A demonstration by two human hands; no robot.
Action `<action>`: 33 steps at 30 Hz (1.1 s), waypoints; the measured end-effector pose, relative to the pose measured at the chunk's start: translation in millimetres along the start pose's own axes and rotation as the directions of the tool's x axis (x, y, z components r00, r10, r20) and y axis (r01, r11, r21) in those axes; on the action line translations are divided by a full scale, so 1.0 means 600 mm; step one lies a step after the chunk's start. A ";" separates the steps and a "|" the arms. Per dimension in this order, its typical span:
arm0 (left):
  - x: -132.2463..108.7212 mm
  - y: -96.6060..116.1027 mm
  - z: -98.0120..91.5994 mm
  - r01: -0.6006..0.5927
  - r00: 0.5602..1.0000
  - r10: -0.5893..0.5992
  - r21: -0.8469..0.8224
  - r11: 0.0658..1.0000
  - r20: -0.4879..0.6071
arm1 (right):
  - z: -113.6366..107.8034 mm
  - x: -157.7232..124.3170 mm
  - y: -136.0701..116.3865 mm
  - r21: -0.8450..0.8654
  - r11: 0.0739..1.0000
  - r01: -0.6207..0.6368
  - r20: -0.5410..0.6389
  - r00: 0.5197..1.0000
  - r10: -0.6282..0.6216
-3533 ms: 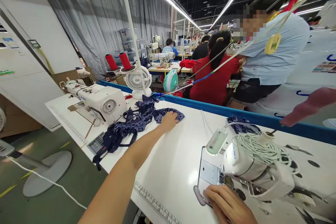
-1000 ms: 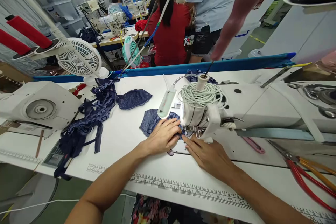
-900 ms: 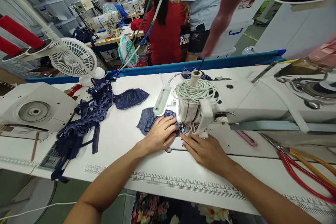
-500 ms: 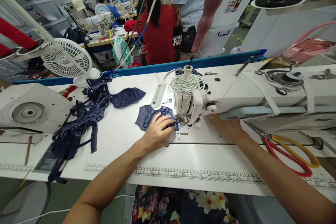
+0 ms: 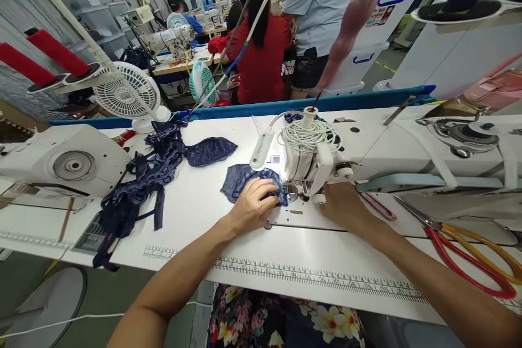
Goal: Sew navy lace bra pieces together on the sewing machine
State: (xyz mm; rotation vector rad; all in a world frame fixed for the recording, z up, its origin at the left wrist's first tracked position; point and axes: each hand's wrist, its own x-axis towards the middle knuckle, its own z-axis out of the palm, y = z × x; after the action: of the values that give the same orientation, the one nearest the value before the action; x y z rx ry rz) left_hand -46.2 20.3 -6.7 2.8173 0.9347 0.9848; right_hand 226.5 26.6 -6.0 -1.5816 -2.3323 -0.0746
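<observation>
Rows of sewing stations point(image 5: 169, 39) recede behind a white table point(image 5: 204, 212) in the head view; on it, the left hand point(image 5: 256, 202) rests with fingers loosely bent over a navy fabric piece point(image 5: 237, 182), not clenched; the piece spreads toward that hand's ten o'clock, its three o'clock end near the head of a sewing machine point(image 5: 302, 166); the right hand point(image 5: 339, 202), at three o'clock from the left, has its fingers hidden by the machine, so its grip cannot be told; scissors point(image 5: 434, 225) lie toward its four o'clock; a navy fabric pile point(image 5: 149, 174) sits at the left hand's nine o'clock.
</observation>
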 end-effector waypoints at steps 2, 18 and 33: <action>0.002 0.002 -0.003 0.030 0.998 -0.032 -0.025 0.999 -0.052 | -0.012 -0.013 -0.018 0.092 0.996 -0.020 0.015 1.000 0.018; 0.008 0.054 0.004 0.059 0.976 -0.045 0.059 0.997 -0.211 | -0.044 -0.016 -0.139 0.749 -0.249 -0.614 0.662 0.706 0.251; 0.010 0.057 -0.003 0.155 0.974 -0.168 -0.093 0.984 -0.154 | -0.044 -0.011 -0.153 0.721 -0.261 -0.642 0.691 0.696 0.197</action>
State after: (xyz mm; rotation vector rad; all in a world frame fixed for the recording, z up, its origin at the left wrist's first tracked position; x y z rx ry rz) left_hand -25.3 -4.6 4.8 2.5794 1.0935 1.2117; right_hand 151.0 -20.6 29.5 -1.3016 -0.8353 1.8178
